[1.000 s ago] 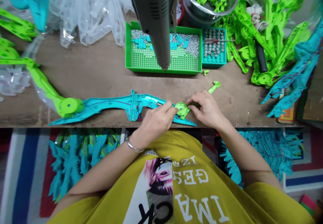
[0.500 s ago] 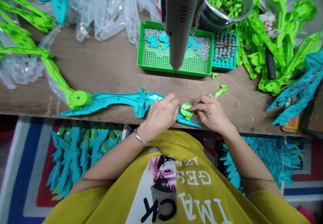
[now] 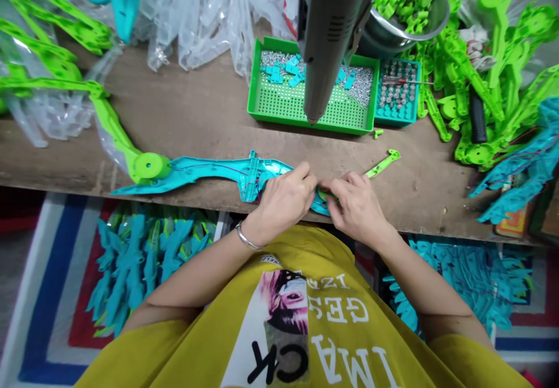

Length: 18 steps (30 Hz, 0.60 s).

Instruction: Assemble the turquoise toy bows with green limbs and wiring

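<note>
A long blue plastic part (image 3: 209, 168) lies along the table's near edge, with a thin dark wire on it. At its left end sits a green arm with a round hub (image 3: 151, 165). My left hand (image 3: 289, 197) is closed over the right part of the blue piece; what its fingertips pinch is hidden. My right hand (image 3: 358, 206) is closed on a green round piece, mostly covered by the fingers, at the blue part's right end. A green arm (image 3: 384, 163) sticks out beyond my right hand.
Behind the hands stands a green basket (image 3: 279, 105) of screws and blue clips, under a grey hanging tool (image 3: 332, 44). A blue tray (image 3: 395, 113), a metal bowl (image 3: 384, 38) and piled green parts (image 3: 480, 102) are at the right. Plastic bags (image 3: 196, 21) lie at the back.
My right hand has moved left and now covers most of the green round piece, which showed openly before. The view has shifted slightly, so the table's things appear farther right.
</note>
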Each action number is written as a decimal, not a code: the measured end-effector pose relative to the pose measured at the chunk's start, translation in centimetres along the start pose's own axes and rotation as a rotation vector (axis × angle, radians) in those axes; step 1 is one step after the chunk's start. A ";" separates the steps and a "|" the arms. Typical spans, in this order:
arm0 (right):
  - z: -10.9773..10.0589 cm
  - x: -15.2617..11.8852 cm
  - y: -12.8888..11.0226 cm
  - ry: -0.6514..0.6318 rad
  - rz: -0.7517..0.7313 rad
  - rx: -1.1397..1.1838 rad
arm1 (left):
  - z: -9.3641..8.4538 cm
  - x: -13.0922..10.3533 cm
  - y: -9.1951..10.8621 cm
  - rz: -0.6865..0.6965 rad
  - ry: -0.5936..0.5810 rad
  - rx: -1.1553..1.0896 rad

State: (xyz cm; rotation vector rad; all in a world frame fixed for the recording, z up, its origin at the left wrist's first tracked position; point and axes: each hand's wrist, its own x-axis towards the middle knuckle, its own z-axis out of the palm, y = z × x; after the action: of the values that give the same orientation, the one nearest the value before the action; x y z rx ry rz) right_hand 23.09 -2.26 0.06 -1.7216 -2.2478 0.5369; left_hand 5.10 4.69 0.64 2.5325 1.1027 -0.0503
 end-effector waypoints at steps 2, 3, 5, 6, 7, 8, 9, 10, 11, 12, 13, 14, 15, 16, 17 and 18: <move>0.0 0.0 0.0 -0.005 -0.013 -0.024 | -0.3 -0.5 -0.5 0.018 0.022 -0.035; -0.1 0.1 0.0 -0.009 -0.019 -0.032 | -0.5 -0.8 -0.7 0.025 0.043 -0.061; -0.1 0.3 -0.1 -0.022 -0.026 -0.044 | -1.0 -1.2 -1.4 0.041 0.081 -0.117; -0.2 0.3 -0.2 -0.030 -0.025 -0.051 | -1.2 -1.3 -1.7 0.054 0.089 -0.141; -0.2 0.4 -0.3 -0.039 -0.024 -0.059 | -1.4 -1.3 -2.0 0.069 0.087 -0.159; -0.1 0.5 -0.4 -0.046 -0.021 -0.068 | -1.6 -1.3 -2.3 0.084 0.078 -0.175; -0.1 0.6 -0.4 -0.052 -0.018 -0.078 | -1.7 -1.2 -2.6 0.097 0.065 -0.191; -0.1 0.6 -0.5 -0.057 -0.016 -0.087 | -1.9 -1.1 -2.8 0.107 0.052 -0.204; -0.1 0.7 -0.6 -0.063 -0.013 -0.096 | -2.0 -0.9 -2.9 0.115 0.039 -0.214; -0.2 0.7 -0.7 -0.072 -0.009 -0.104 | -2.1 -0.6 -3.0 0.119 0.025 -0.219; -0.2 0.8 -0.7 -0.084 -0.005 -0.111 | -2.3 -0.3 -3.1 0.120 0.010 -0.221; -0.3 0.8 -0.8 -0.098 0.000 -0.118 | -2.5 0.0 -3.2 0.121 -0.007 -0.218; -0.3 0.9 -0.8 -0.113 0.004 -0.125 | -2.7 0.3 -3.2 0.121 -0.029 -0.213; -0.4 1.0 -0.8 -0.126 0.006 -0.131 | -3.0 0.6 -3.2 0.119 -0.055 -0.208; -0.5 1.0 -0.9 -0.138 0.008 -0.137 | -3.2 1.0 -3.2 0.116 -0.084 -0.205; -0.6 1.1 -0.9 -0.147 0.008 -0.142 | -3.4 1.3 -3.2 0.110 -0.114 -0.200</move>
State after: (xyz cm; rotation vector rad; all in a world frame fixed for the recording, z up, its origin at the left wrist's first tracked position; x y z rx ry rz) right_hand 22.23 -1.35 0.97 -1.8131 -2.4350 0.5332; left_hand 3.32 8.84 2.53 2.3748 0.8772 -0.0512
